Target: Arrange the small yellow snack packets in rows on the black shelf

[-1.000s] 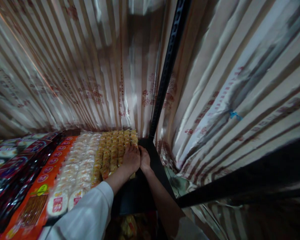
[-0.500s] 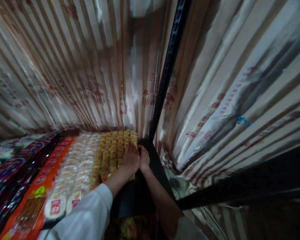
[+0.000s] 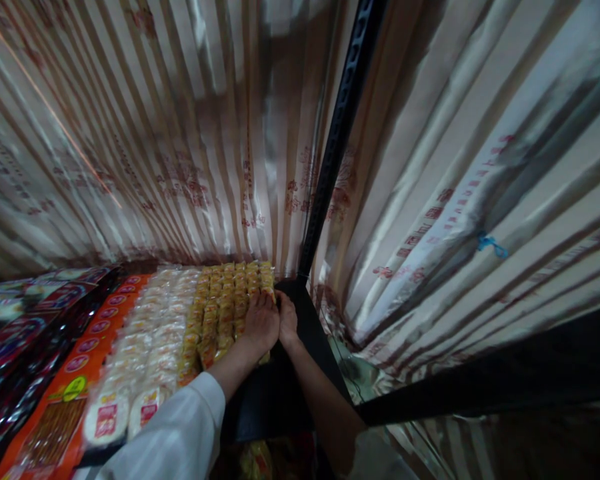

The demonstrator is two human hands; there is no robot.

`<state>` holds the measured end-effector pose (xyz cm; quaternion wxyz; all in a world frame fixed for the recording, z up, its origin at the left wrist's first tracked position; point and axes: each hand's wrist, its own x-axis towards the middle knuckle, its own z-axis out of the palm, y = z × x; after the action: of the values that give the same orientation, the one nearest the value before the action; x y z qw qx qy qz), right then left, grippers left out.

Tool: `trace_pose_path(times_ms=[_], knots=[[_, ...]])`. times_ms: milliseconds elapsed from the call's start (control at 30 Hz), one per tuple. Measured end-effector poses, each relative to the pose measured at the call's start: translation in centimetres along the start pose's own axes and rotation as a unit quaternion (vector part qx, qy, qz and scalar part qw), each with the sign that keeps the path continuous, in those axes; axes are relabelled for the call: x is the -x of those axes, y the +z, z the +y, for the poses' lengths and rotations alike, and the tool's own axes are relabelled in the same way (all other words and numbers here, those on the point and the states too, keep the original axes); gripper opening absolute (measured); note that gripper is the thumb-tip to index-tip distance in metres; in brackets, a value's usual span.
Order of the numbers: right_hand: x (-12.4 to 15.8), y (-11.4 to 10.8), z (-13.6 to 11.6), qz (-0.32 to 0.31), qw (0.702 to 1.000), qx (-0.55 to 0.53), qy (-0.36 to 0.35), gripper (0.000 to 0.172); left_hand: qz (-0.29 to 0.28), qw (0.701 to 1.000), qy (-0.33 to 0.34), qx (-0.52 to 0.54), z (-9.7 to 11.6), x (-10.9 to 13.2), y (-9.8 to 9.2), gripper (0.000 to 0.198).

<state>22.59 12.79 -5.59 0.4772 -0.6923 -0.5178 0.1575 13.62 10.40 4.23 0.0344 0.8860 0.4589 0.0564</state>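
Note:
Rows of small snack packets in yellow wrappers (image 3: 225,300) stand upright, packed closely on the dark shelf (image 3: 265,410). My left hand (image 3: 263,325) lies over the rightmost row, its fingers bent together around a yellow packet at their tips. Close against it on the right is my right hand (image 3: 287,319), with its fingers curled in toward the same packet at the row's side. The hands cover most of that packet and the part of the row beneath them.
Left of the yellow rows stand white round snacks in clear wrap (image 3: 153,360), an orange bag of brown sticks (image 3: 75,393) and dark glossy bags (image 3: 40,333). A black perforated post (image 3: 330,173) rises behind the shelf corner. Striped plastic sheeting (image 3: 205,147) hangs around.
The view has shifted slightly. Both hands stay at the same yellow row, with my right fingers curled a little closer to the left hand.

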Motion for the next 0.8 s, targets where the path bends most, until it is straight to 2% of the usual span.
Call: trace_pose_path(times_ms=[167,300,567,800], knots=[[0.56,0.06,0.11,0.027,1.000,-0.006,0.002,0.043,0.001,1.000,0.005,-0.017,0.01,-0.11,0.04,0.040],[0.58,0.09,0.09,0.047,0.999,-0.021,-0.001,0.036,0.019,1.000,0.017,-0.012,-0.17,-0.03,0.23,0.039],[0.42,0.00,-0.11,0.023,0.998,-0.060,0.000,0.023,0.009,1.000,0.020,-0.014,0.09,-0.22,-0.38,0.038],[0.47,-0.04,-0.31,0.018,0.997,-0.069,0.012,0.023,0.009,0.999,0.026,-0.018,-0.28,-0.72,0.15,0.038]])
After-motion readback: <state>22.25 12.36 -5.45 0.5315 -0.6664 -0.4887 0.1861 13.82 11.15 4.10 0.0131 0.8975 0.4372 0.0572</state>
